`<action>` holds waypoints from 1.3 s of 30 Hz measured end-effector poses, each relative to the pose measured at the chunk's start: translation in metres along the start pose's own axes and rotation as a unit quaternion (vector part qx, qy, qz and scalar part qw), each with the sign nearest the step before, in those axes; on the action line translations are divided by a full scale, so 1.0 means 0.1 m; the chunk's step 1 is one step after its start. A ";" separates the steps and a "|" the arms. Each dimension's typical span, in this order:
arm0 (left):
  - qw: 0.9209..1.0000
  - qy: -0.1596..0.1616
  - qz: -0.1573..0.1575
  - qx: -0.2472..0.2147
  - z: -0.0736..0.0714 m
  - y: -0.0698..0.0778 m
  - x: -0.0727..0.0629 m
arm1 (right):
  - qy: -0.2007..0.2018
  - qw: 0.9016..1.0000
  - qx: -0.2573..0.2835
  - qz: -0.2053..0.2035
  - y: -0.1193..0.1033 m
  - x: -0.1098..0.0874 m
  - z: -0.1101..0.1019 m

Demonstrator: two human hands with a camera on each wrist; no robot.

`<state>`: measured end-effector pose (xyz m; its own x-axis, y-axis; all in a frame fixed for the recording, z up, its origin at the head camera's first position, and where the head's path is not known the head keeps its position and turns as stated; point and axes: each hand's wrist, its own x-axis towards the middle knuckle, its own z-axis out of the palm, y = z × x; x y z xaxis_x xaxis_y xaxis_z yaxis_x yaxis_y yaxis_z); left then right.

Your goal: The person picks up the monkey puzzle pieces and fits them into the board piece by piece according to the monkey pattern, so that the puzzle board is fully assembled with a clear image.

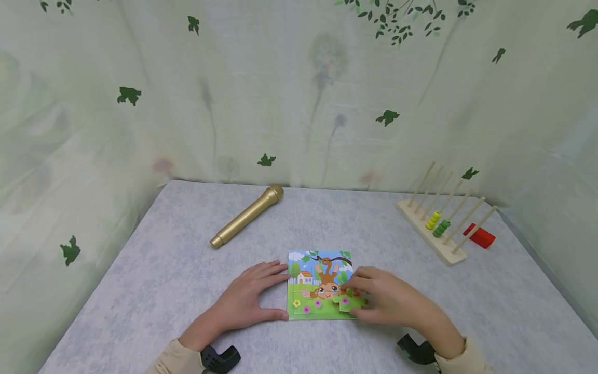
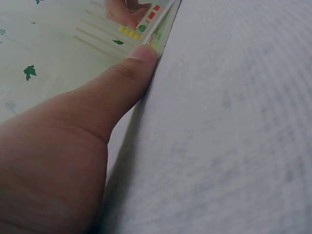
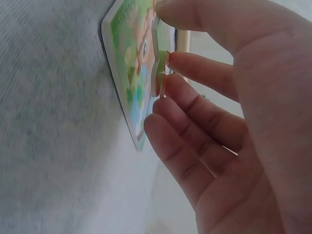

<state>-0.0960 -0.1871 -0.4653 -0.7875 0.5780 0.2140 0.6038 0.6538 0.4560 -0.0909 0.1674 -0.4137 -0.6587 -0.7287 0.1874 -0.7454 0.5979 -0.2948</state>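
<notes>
A square jigsaw puzzle with a monkey, a small house and flowers on green lies on the cloth at the near middle. Between thumb and fingertips, my right hand pinches a green puzzle piece with a pink flower over the lower right corner. In the right wrist view that piece stands tilted off the picture. My left hand rests at the puzzle's left edge, fingers spread and thumb at the near left corner.
A gold microphone lies at the back left. At the right stands a wooden peg rack with yellow beads and green beads on two pegs. Behind it lies a red block. A printed curtain hangs along the table's back edge.
</notes>
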 end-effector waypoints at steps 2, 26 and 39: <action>1.000 0.000 0.001 0.001 0.00 0.00 0.00 | -0.004 1.000 -0.005 0.002 -0.01 0.03 0.02; 1.000 0.004 0.006 -0.001 0.01 -0.02 0.00 | -0.016 1.000 0.005 -0.024 -0.13 0.30 0.22; 1.000 0.004 0.006 -0.007 0.00 -0.01 0.00 | -0.037 0.999 0.012 -0.014 -0.19 0.32 0.25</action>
<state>-0.0966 -0.1880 -0.4664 -0.7813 0.5820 0.2256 0.6112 0.6397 0.4661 -0.0958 0.1243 -0.4254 -0.6270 -0.7686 0.1270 -0.7605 0.5685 -0.3138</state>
